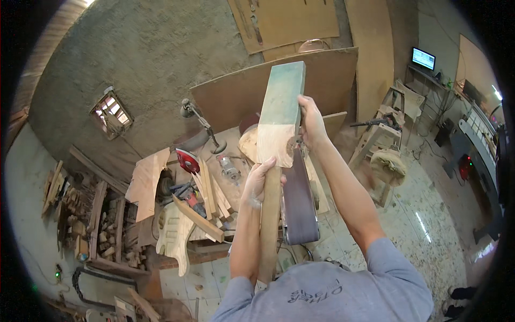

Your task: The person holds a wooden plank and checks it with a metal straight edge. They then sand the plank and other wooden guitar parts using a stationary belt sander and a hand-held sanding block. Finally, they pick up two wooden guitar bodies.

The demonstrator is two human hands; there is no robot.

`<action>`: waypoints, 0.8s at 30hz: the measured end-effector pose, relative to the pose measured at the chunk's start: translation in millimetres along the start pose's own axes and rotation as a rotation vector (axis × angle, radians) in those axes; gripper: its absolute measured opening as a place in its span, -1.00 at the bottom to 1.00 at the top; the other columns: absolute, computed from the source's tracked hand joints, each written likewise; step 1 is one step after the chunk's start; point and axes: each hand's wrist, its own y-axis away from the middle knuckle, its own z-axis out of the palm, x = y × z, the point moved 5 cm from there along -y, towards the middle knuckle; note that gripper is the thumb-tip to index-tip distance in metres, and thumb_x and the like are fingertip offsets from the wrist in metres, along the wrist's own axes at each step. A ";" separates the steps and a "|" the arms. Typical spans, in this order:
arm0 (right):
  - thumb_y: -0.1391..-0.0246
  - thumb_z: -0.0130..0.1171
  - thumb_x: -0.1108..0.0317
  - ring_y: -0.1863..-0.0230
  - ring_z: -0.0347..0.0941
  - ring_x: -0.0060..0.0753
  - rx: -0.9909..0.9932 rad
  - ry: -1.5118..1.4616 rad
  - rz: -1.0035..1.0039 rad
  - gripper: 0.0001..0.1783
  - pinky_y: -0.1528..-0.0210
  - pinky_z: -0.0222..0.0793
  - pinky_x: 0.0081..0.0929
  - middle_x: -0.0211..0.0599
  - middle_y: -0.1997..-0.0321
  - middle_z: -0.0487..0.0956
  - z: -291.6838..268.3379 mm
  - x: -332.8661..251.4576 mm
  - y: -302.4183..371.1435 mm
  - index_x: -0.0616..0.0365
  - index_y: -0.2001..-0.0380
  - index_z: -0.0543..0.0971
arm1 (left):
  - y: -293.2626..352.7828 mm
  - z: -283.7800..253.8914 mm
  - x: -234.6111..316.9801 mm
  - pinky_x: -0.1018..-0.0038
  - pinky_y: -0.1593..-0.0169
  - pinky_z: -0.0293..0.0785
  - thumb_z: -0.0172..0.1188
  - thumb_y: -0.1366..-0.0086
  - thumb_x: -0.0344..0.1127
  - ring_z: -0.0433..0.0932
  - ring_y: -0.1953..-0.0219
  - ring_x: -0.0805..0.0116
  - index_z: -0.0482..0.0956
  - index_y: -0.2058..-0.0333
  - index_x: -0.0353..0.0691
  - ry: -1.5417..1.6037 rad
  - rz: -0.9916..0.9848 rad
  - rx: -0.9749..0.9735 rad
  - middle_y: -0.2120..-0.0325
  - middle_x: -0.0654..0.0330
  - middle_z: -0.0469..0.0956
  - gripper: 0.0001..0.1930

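Observation:
Out in front of me I hold a long paddle-shaped wooden blank [280, 99], its broad end tilted up and away. The far part of that end is greenish; the nearer part is bare pale wood with a curved notch on the right edge. A narrow shaft runs back toward my chest. My left hand [259, 178] is closed round the blank where the broad end meets the shaft. My right hand [312, 122] grips the right edge of the broad end, thumb on the upper face. Below the blank is a belt sander [301, 209] with a dark belt.
On the bench to the left are a red clothes iron [188, 161], wood strips [206, 188], a clear bottle [229, 169] and a lamp [196, 115]. A pale guitar body [176, 236] lies nearer. Wood scraps [115, 225] fill a rack. A machine stand [378, 145] stands right.

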 end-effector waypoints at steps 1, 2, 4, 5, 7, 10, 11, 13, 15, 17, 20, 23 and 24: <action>-0.26 0.04 -0.05 0.07 0.51 -0.34 -0.004 -0.003 -0.009 -0.48 0.03 0.47 -0.37 -0.21 -0.01 0.51 -3.0 -2.2 2.5 0.14 -0.05 0.38 | 1.5 2.5 2.3 0.46 0.52 0.59 0.19 -0.38 -0.13 0.59 0.62 0.34 0.53 0.15 -0.42 -0.006 0.007 -0.005 0.58 0.14 0.58 -0.63; -0.28 0.00 -0.11 0.05 0.51 -0.32 -0.102 -0.140 0.040 -0.44 0.00 0.47 -0.35 -0.25 -0.02 0.50 1.9 0.7 8.2 0.14 -0.08 0.38 | 5.3 3.1 6.2 0.47 0.50 0.59 0.20 -0.37 -0.14 0.60 0.60 0.33 0.54 0.16 -0.42 -0.020 0.013 0.003 0.57 0.13 0.58 -0.63; -0.31 -0.02 -0.18 -0.05 0.51 -0.30 -0.325 -0.374 0.109 -0.33 -0.08 0.45 -0.29 -0.27 -0.07 0.51 18.9 0.9 28.1 0.14 -0.22 0.32 | 12.0 3.2 10.8 0.47 0.48 0.59 0.21 -0.36 -0.15 0.61 0.59 0.32 0.55 0.17 -0.42 -0.036 0.028 0.012 0.57 0.12 0.59 -0.64; -0.31 -0.02 -0.18 -0.05 0.51 -0.30 -0.325 -0.363 0.092 -0.33 -0.08 0.45 -0.29 -0.27 -0.07 0.51 10.6 4.0 33.3 0.14 -0.22 0.32 | 10.1 7.9 8.8 0.48 0.48 0.58 0.21 -0.36 -0.16 0.61 0.59 0.32 0.56 0.19 -0.41 -0.102 0.033 0.020 0.56 0.11 0.60 -0.66; -0.27 0.15 0.02 -0.11 0.48 -0.33 -0.257 -0.192 0.191 -0.32 -0.14 0.42 -0.31 -0.18 -0.14 0.50 -4.0 30.0 38.4 0.18 -0.30 0.26 | 13.3 13.7 10.6 0.49 0.48 0.57 0.22 -0.35 -0.17 0.61 0.59 0.32 0.58 0.22 -0.40 -0.176 0.053 0.039 0.55 0.10 0.61 -0.68; -0.24 0.23 0.21 -0.04 0.54 -0.30 -0.240 0.147 -0.055 -0.44 -0.08 0.48 -0.36 -0.06 -0.06 0.56 27.4 14.0 67.7 0.38 -0.15 0.37 | 20.1 8.0 15.5 0.50 0.47 0.56 0.16 -0.39 -0.13 0.63 0.59 0.35 0.59 0.24 -0.40 -0.280 0.113 0.123 0.53 0.06 0.63 -0.65; -0.24 0.23 0.21 -0.04 0.54 -0.30 -0.234 0.145 -0.056 -0.44 -0.08 0.48 -0.36 -0.06 -0.06 0.56 24.1 14.6 64.9 0.38 -0.15 0.37 | 18.6 12.2 16.5 0.50 0.47 0.56 0.16 -0.39 -0.13 0.63 0.59 0.35 0.59 0.24 -0.40 -0.281 0.108 0.120 0.53 0.06 0.63 -0.65; -0.08 0.34 0.44 0.02 0.55 -0.40 -0.185 0.133 -0.003 -0.47 -0.03 0.49 -0.41 -0.09 -0.01 0.58 16.9 18.7 52.9 0.43 -0.08 0.41 | 14.6 22.3 21.1 0.51 0.48 0.56 0.13 -0.41 -0.10 0.63 0.58 0.36 0.59 0.22 -0.41 -0.344 0.061 0.110 0.53 0.06 0.63 -0.62; -0.09 0.34 0.43 0.06 0.57 -0.40 -0.195 0.115 -0.058 -0.50 0.00 0.51 -0.41 -0.10 0.02 0.59 24.6 12.1 45.5 0.43 -0.04 0.43 | 8.4 25.3 28.5 0.52 0.49 0.56 0.10 -0.43 -0.06 0.63 0.58 0.36 0.58 0.22 -0.40 -0.364 0.077 0.101 0.52 0.05 0.64 -0.59; -0.09 0.33 0.43 0.10 0.58 -0.40 -0.202 0.101 -0.116 -0.54 0.03 0.53 -0.41 -0.10 0.05 0.61 31.0 4.9 34.6 0.43 -0.01 0.45 | 6.1 30.8 33.5 0.52 0.50 0.55 0.07 -0.45 -0.03 0.63 0.58 0.37 0.58 0.22 -0.39 -0.379 0.093 0.089 0.51 0.04 0.64 -0.57; -0.03 0.35 0.45 0.21 0.62 -0.40 -0.181 0.079 -0.189 -0.62 0.13 0.54 -0.44 -0.11 0.15 0.66 32.7 -4.2 18.4 0.42 0.10 0.52 | 7.2 39.5 34.7 0.53 0.52 0.55 -0.01 -0.47 0.09 0.59 0.62 0.39 0.55 0.26 -0.36 -0.379 0.108 0.148 0.55 0.08 0.59 -0.49; 0.01 0.38 0.41 0.21 0.64 -0.35 -0.061 0.334 -0.304 -0.59 0.12 0.53 -0.40 -0.07 0.21 0.67 24.2 0.3 13.0 0.42 0.13 0.53 | 6.4 38.4 24.8 0.54 0.54 0.50 -0.09 -0.46 0.22 0.57 0.61 0.40 0.53 0.15 -0.31 -0.453 0.122 0.272 0.62 0.17 0.53 -0.41; 0.01 0.38 0.41 0.21 0.64 -0.35 -0.065 0.336 -0.301 -0.59 0.12 0.53 -0.40 -0.07 0.21 0.67 24.0 3.7 14.1 0.42 0.13 0.53 | 6.7 38.3 24.6 0.52 0.57 0.52 -0.06 -0.45 0.23 0.54 0.65 0.41 0.52 0.25 -0.31 -0.450 0.108 0.307 0.63 0.19 0.49 -0.41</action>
